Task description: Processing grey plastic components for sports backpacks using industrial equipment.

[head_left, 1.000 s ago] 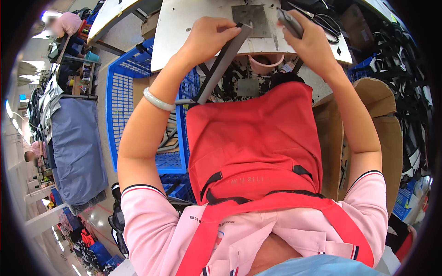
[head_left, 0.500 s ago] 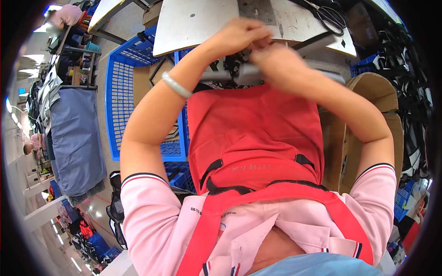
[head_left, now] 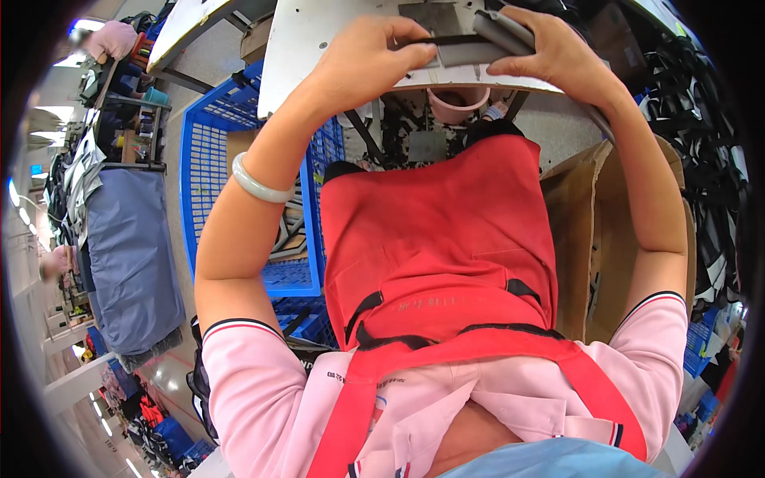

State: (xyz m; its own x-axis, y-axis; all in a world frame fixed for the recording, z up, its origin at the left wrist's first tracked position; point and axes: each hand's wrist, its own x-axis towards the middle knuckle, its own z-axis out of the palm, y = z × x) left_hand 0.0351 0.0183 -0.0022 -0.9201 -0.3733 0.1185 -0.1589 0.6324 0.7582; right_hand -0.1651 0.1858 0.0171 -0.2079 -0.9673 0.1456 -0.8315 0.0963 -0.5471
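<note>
Over the front of the white worktable [head_left: 299,60], a grey strip of flat material [head_left: 470,54] with a black band [head_left: 458,39] along its far side spans the space between my hands. At its left end, my left hand [head_left: 370,60] pinches the black band between thumb and fingers. My right hand [head_left: 566,60] is closed round the other end, thumb below and fingers above, where the grey material is folded or rolled over. What the strip belongs to cannot be made out. A red apron covers my lap below.
A blue plastic crate [head_left: 191,215] with dark frame-like pieces inside stands at left. To the right is an open cardboard box [head_left: 570,239]. Under the table sits a pink bucket [head_left: 456,110]. Black and white pieces [head_left: 709,175] hang at far right.
My hands have moved up and apart, from close together by the table's front edge to over the table. The grey strip, blurred below them before, is now held between them.
</note>
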